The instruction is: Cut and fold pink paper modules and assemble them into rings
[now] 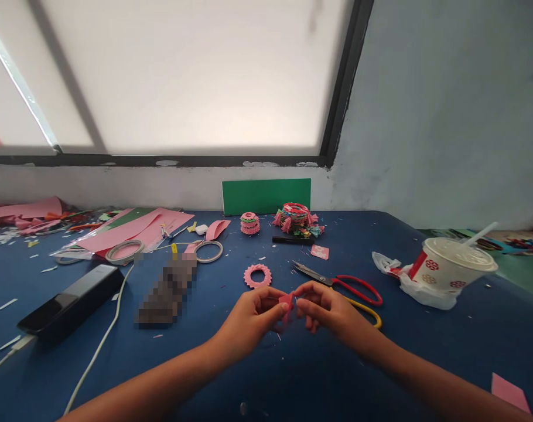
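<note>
Item, in hand: small pink paper piece (286, 302), pinched between my left hand (253, 313) and right hand (325, 309), near centre. Done: pink ring (258, 275), stacked rings (249, 223) beyond. Folding looks unfinished, I judge.

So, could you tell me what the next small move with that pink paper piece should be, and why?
Probably press the fold flat between the fingertips. Both hands, left and right, pinch the small pink piece between them above the blue table, and it looks only partly folded. The finished pink ring lies just beyond, apart from it.
</note>
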`<state>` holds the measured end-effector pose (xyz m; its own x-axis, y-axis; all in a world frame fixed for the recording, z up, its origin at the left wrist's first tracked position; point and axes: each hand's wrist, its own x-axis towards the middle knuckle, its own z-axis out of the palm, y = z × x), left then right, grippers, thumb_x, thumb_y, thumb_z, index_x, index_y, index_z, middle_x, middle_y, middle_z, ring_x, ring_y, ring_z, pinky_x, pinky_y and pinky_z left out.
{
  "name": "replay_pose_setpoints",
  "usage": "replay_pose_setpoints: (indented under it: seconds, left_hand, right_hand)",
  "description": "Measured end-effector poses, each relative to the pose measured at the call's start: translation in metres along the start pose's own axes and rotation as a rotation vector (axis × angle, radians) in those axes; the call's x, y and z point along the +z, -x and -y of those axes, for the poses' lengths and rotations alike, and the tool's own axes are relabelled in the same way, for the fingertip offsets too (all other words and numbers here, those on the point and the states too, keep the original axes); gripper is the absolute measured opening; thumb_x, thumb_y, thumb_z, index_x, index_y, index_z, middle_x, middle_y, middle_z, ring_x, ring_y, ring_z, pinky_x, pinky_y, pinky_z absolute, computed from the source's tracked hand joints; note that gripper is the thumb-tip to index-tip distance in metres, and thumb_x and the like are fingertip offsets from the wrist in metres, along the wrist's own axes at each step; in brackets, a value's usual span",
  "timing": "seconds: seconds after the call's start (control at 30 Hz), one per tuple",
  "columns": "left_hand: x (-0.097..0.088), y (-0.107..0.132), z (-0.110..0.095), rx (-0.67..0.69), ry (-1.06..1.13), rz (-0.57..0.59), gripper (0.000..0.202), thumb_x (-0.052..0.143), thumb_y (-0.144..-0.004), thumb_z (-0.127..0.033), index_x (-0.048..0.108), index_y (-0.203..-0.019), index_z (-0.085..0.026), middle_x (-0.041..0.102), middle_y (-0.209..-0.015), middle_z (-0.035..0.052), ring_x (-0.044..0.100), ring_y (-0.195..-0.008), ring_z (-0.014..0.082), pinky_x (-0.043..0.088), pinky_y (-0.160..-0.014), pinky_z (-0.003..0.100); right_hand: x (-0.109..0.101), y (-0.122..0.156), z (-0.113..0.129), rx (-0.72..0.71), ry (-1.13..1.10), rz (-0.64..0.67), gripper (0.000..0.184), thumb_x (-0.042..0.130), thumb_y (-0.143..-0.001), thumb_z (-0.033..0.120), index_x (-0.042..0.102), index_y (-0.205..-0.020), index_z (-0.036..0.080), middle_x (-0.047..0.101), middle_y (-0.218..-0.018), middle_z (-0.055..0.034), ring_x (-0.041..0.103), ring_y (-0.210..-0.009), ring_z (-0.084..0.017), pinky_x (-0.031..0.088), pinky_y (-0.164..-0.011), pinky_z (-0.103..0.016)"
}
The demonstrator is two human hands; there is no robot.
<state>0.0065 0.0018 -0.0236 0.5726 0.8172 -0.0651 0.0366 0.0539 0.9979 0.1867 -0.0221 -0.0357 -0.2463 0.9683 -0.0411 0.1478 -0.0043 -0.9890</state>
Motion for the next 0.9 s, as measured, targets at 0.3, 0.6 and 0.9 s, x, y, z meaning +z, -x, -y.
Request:
replay_pose_setpoints:
  seconds: [0.3, 0.6, 0.9]
  left_hand:
    - [-0.006, -0.011, 0.021, 0.053, -0.184, -0.091, 0.023, 0.065, -0.069, -0.026, 0.058, -0.087, -0.013, 0.066, -0.069, 0.0030, 0.059, -0.063, 0.0137, 0.041, -0.056, 0.022]
    - [-0.012, -0.018, 0.029, 0.105, -0.579, -0.145, 0.019, 0.054, -0.076, -0.029, 0.066, -0.076, -0.014, 0.066, -0.066, 0.0020, 0.058, -0.061, 0.0140, 0.042, -0.055, 0.022]
    - [-0.029, -0.031, 0.044, 0.280, -1.018, -0.031, 0.016, 0.055, -0.077, -0.022, 0.069, -0.084, -0.021, 0.067, -0.079, 0.0008, 0.059, -0.075, 0.0145, 0.042, -0.069, 0.023]
  right_hand:
    - [0.003, -0.021, -0.006, 0.068, -0.011, -0.008, 0.049, 0.065, -0.066, 0.051, 0.053, -0.097, 0.015, 0.058, -0.079, -0.0016, 0.056, -0.063, -0.013, 0.048, -0.054, -0.027]
    - [-0.002, -0.031, -0.024, -0.024, 0.175, 0.017, 0.021, 0.063, -0.069, 0.024, 0.060, -0.088, 0.016, 0.066, -0.087, -0.0042, 0.063, -0.082, -0.019, 0.048, -0.074, -0.031]
    - [-0.012, -0.026, -0.038, -0.343, 0.682, -0.026, 0.014, 0.053, -0.078, 0.015, 0.066, -0.078, 0.019, 0.068, -0.077, -0.0029, 0.063, -0.073, -0.017, 0.048, -0.068, -0.029]
